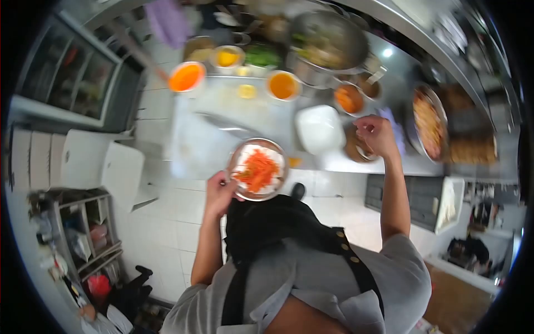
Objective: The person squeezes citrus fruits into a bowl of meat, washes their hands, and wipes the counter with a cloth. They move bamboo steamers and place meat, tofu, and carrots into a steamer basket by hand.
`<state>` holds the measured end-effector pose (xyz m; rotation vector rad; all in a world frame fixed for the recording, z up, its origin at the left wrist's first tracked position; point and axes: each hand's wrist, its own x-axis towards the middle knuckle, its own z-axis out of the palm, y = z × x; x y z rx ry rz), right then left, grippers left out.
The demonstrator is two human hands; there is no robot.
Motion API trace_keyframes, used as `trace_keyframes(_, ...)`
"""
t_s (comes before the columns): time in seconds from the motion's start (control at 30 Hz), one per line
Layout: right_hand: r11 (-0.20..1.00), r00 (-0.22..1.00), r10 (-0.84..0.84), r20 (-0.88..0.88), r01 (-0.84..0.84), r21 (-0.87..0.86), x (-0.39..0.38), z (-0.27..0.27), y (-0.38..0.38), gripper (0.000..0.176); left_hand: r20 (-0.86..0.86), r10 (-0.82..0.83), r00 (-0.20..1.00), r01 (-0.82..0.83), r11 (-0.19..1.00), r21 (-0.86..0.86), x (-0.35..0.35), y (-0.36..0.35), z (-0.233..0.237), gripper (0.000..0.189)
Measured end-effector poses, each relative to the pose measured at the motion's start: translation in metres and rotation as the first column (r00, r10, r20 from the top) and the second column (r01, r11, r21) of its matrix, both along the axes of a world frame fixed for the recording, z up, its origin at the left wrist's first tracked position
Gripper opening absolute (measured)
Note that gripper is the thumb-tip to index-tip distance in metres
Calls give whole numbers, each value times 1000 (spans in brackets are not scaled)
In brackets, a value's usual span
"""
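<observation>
My left hand (220, 193) holds a round metal bowl (283, 179) by its left edge, in front of my apron at the counter's near edge. Shredded orange food (260, 170) lies on something white inside it. Over the right part of the counter is my right hand (374, 133), its fingers curled together; whether they pinch anything is too blurred to tell. Just left of and below that hand is a brown container (359, 146). A white square dish (320, 129) stands between the two hands. Behind the held bowl, a knife (228, 126) lies on the white cutting board (186, 133).
Along the back stand bowls of orange food (186, 77), yellow food (227, 57), chopped greens (262, 55) and orange liquid (282, 86), beside a large pot (329, 40). An oval tray (428, 123) of food stands at right. Another person (114, 312) is at the lower left.
</observation>
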<state>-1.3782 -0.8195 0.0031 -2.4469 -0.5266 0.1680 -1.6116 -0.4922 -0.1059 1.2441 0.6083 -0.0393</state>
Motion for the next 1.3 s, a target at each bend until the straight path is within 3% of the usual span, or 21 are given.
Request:
trace_keyframes(0.03,999,999,-39,-4,39,26,-1,4,42,11,-9,28,1000,-28,999,-44,1,15,8,7)
trace_keyframes(0.1,947,992,81,-96,-46,319,20,-20,127,9,-29,4,1000,-5,999,-53,0,55,3,5)
trace_keyframes(0.17,830,925,130,-357,95,549,38,-18,227,7,-38,29,999,-30,999,-27,-4,91,12,3)
trace_keyframes(0.2,744,921,247,-301,19,668,58,-28,273,7,-58,34,998,-33,999,7,-11,110,9,4)
trace_keyframes(0.23,725,891,276,-360,53,686,77,-32,318,5,-52,48,998,-47,999,15,-18,128,9,4)
trace_keyframes(0.33,868,873,236,-427,8,496,136,-51,411,8,-85,260,962,-261,965,-5,-49,165,12,9)
trace_keyframes(0.47,925,841,297,-451,-136,356,204,-127,474,4,-123,426,897,-427,904,12,-88,206,6,8)
trace_keyframes(0.5,939,886,340,-317,-298,174,222,-162,486,5,-139,470,872,-472,882,20,-99,217,-1,8)
trace_keyframes(0.57,910,897,400,-186,-413,-35,229,-179,499,5,-156,509,846,-511,859,30,-106,235,-4,9)
trace_keyframes(0.63,895,952,289,101,-232,-380,201,-163,501,22,-177,563,807,-562,825,63,-108,249,-1,9)
trace_keyframes(0.67,917,973,179,-146,-219,-335,182,-132,501,27,-177,564,806,-562,824,67,-109,256,-4,8)
trace_keyframes(0.77,957,994,106,-7,-103,-270,176,-148,507,27,-148,576,804,-569,817,90,-94,280,-3,8)
trace_keyframes(0.83,979,999,37,-25,-41,-202,177,-149,509,25,-95,530,842,-520,846,116,-72,300,2,10)
trace_keyframes(0.97,946,982,164,95,-130,-296,214,-184,502,18,25,467,884,-466,875,131,6,348,16,17)
trace_keyframes(1.0,904,906,423,8,-422,-64,230,-197,487,13,89,445,891,-453,884,112,31,358,17,17)
trace_keyframes(1.03,938,865,280,-416,-154,311,210,-161,484,9,153,419,895,-436,895,95,57,365,20,17)
trace_keyframes(1.07,798,662,163,-732,348,492,186,-119,482,11,186,391,901,-410,909,77,86,371,25,17)
trace_keyframes(1.1,787,674,148,-724,363,499,178,-114,476,11,221,354,909,-375,925,58,112,374,31,16)
trace_keyframes(1.17,457,549,436,-714,548,700,170,-104,435,8,224,287,932,-312,946,85,153,380,43,13)
trace_keyframes(1.27,225,716,365,-595,552,803,91,-43,343,10,268,26,963,-44,997,63,234,374,28,19)
trace_keyframes(1.3,126,756,312,-576,568,814,65,-31,304,12,226,87,970,-85,996,-20,256,356,33,24)
